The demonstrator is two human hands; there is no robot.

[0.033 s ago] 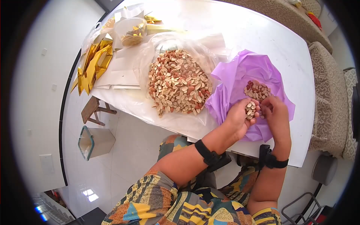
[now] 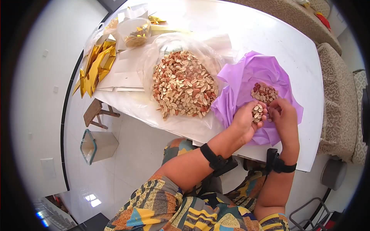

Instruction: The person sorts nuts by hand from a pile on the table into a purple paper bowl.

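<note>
My left hand (image 2: pixel 244 120) is cupped around a handful of pale split peanuts (image 2: pixel 257 112), over the near part of a purple plastic bag (image 2: pixel 278 69). Close beside its fingertips, my right hand (image 2: pixel 283 111) has its thumb and fingers drawn together. Whatever they pinch, if anything, is too small to make out. Inside the opened purple bag, just beyond both hands, lies a small pile of peanuts (image 2: pixel 265 92), some with reddish skins. A large heap of split peanuts (image 2: pixel 185 84), pale and reddish brown, spreads over a clear plastic bag (image 2: pixel 148 57) to the left.
The white table (image 2: pixel 304 92) carries gold foil pieces (image 2: pixel 98 63), a clear plastic tub (image 2: pixel 135 32) and pale paper sheets (image 2: pixel 119 73) at its left. Below stand a small wooden stool (image 2: pixel 94 113) and a waste bin (image 2: pixel 104 146). A patterned sofa (image 2: pixel 335 104) borders the right side.
</note>
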